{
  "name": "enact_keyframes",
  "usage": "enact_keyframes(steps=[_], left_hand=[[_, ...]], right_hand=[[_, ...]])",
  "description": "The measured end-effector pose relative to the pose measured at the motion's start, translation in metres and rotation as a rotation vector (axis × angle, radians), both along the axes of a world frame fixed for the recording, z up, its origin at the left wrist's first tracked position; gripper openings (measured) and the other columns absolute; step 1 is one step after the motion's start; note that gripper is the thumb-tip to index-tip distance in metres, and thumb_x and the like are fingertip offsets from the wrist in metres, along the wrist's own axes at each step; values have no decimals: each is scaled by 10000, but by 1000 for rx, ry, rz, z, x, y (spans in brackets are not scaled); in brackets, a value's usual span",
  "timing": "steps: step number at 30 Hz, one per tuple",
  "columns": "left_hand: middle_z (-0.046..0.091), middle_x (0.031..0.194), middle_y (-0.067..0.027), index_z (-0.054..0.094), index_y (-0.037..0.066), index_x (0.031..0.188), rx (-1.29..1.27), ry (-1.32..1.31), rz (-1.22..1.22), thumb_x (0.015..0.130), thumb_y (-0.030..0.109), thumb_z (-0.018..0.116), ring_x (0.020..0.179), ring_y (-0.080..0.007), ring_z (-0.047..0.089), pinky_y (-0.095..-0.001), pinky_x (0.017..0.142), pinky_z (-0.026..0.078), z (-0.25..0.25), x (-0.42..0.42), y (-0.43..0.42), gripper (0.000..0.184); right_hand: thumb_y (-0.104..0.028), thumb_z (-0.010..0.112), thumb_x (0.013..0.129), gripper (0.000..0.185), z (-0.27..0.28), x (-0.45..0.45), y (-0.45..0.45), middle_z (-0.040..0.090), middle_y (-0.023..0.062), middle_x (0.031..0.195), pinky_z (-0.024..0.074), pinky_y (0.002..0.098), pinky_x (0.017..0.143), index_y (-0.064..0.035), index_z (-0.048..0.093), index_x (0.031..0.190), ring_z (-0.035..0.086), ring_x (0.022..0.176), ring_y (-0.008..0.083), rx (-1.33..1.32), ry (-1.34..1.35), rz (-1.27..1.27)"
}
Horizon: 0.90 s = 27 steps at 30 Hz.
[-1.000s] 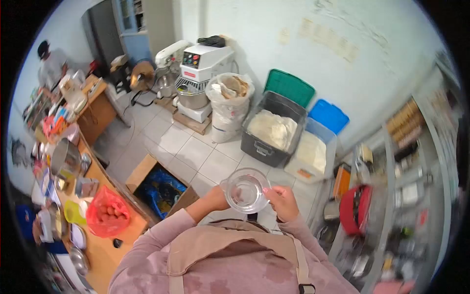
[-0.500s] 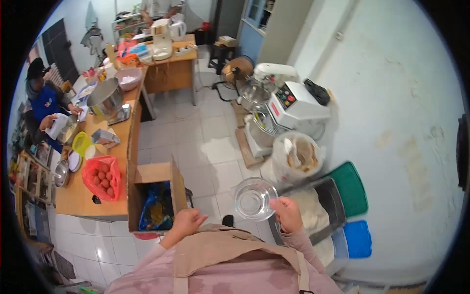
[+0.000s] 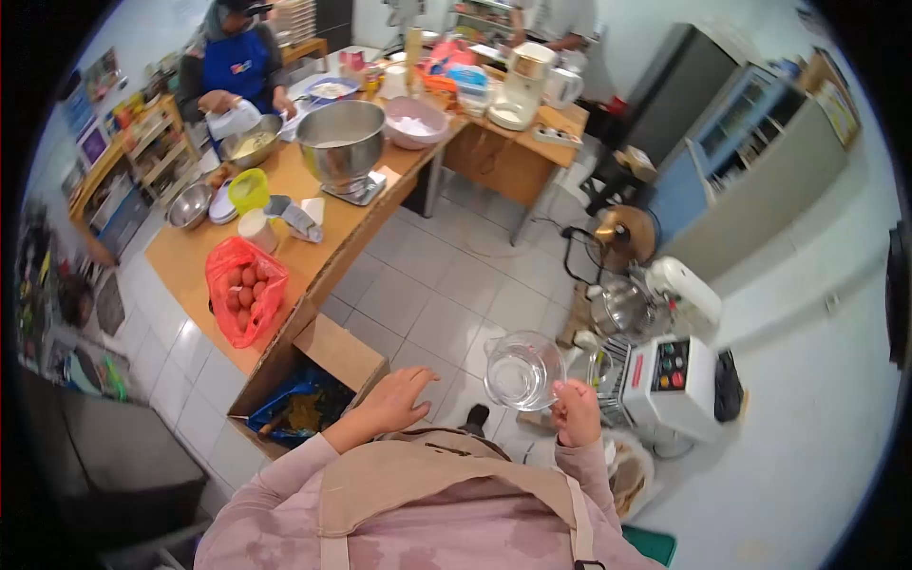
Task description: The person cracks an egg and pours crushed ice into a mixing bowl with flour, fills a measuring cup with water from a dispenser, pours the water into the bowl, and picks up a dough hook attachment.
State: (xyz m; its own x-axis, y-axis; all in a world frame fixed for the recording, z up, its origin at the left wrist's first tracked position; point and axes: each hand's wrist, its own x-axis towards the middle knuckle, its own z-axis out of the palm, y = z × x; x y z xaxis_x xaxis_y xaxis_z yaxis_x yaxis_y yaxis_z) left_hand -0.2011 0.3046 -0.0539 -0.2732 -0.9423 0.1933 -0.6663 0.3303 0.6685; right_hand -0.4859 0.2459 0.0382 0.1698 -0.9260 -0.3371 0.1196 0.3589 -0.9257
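My right hand [image 3: 577, 412] is closed round the handle of a clear measuring jug [image 3: 524, 370], held out in front of my body above the tiled floor. Some clear liquid seems to lie in the bottom of the jug, though I cannot tell how much. My left hand [image 3: 391, 403] hangs in the air with its fingers stretched out and nothing in them. Just left of that hand is an opened cardboard box [image 3: 342, 353] with a dark blue plastic lining [image 3: 328, 384].
A wooden table [image 3: 285, 211] carries a red bag of eggs [image 3: 245, 290], a steel mixing bowl [image 3: 340, 142] and a pink bowl [image 3: 415, 122]. Across it, a person in a blue apron [image 3: 231, 71] holds a hand mixer [image 3: 234, 120] over a bowl. Mixers [image 3: 672, 378] stand at right.
My view has swung left, bringing the table and the person in the blue apron nearer the middle. The jug stays in my right hand; the fingers of my left hand have spread more.
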Motion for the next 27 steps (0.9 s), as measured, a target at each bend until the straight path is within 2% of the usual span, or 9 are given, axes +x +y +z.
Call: enact_keyframes(steps=[7, 10, 13, 16, 18, 20, 22, 25, 27], left_hand=[[562, 1103, -136, 542, 73, 1107, 125, -133, 281, 803, 213, 648, 1022, -314, 534, -393, 866, 442, -25, -2, -95, 351], [587, 1052, -121, 565, 76, 1080, 156, -14, 457, 798, 230, 655, 978, -298, 557, -396, 845, 448, -20, 6, -136, 333], [599, 1009, -108, 578, 78, 1059, 155, -34, 659, 794, 232, 659, 929, -285, 574, -402, 821, 455, -18, 23, -158, 316], [614, 1005, -104, 595, 86, 1037, 231, 50, 859, 788, 257, 654, 956, -289, 577, -401, 825, 454, -24, 41, -166, 308], [616, 991, -105, 598, 81, 1028, 253, -11, 907, 788, 258, 653, 946, -289, 580, -400, 815, 457, -39, 59, -170, 303], [617, 980, -106, 599, 76, 1021, 240, -42, 928, 788, 257, 652, 937, -290, 581, -399, 805, 460, -51, 85, -186, 300], [616, 973, -107, 598, 72, 1016, 230, -32, 923, 788, 255, 653, 930, -291, 582, -398, 796, 462, -41, 110, -205, 298], [614, 934, -125, 592, 63, 1029, 94, -45, 929, 783, 213, 668, 823, -295, 596, -391, 750, 474, -18, 157, -240, 298], [617, 929, -132, 591, 54, 1029, 126, -59, 980, 780, 207, 667, 821, -298, 597, -393, 743, 473, -4, 189, -259, 303]], right_hand=[[-169, 625, 815, 196, 10, 22, -196, 403, -77, 564, 187, 193, 405, -94, 534, 659, 285, 452, 6, -58, 44, 322], [-160, 621, 825, 220, 23, 53, -276, 402, -79, 569, 180, 195, 399, -104, 508, 645, 272, 448, 0, -65, 59, 470], [-164, 627, 825, 223, 32, 95, -349, 396, -82, 569, 178, 198, 395, -101, 506, 648, 275, 450, -1, -137, 72, 600], [-169, 623, 842, 209, 33, 145, -409, 382, -76, 559, 170, 184, 378, -103, 505, 683, 277, 444, 8, -161, 34, 674], [-200, 621, 857, 228, 45, 184, -434, 355, -78, 548, 162, 179, 368, -118, 482, 696, 267, 438, 14, -212, 8, 718], [-204, 628, 867, 180, 44, 218, -468, 387, -88, 571, 171, 172, 386, -94, 549, 748, 271, 453, -5, -196, -67, 747], [-204, 634, 869, 158, 50, 255, -491, 408, -93, 583, 174, 170, 399, -85, 583, 779, 276, 458, -14, -216, -86, 746], [-221, 644, 862, 182, 60, 311, -523, 406, -95, 577, 169, 175, 399, -88, 574, 760, 274, 456, -13, -291, -88, 770], [-221, 651, 851, 199, 64, 344, -547, 422, -91, 574, 172, 185, 404, -90, 578, 720, 291, 458, -11, -379, -56, 807]])
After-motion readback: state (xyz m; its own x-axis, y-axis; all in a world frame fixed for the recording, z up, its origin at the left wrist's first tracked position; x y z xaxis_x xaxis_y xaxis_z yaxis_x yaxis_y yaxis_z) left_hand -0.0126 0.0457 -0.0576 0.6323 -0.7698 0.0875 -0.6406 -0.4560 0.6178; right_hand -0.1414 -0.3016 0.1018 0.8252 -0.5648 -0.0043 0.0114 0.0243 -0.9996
